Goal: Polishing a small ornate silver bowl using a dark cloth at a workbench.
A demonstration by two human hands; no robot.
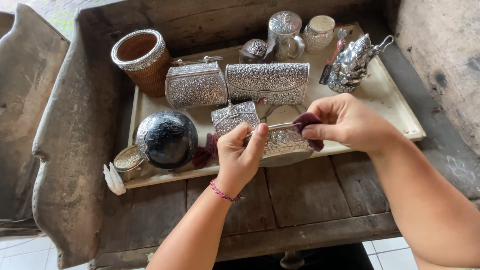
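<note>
— Worn wooden surface, cream tray of silverware on it. Hands?
— Left hand clamped on embossed silver bowl at tray's front edge; right hand pinching maroon cloth against rim. Slip risk: bowl could tumble.

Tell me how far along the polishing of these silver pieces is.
Done: cannot tell; every piece on the tray looks equally shiny. In hand: the left hand holds a small silver bowl, and the right hand presses a dark red cloth to its rim. Left: cannot tell.
</note>
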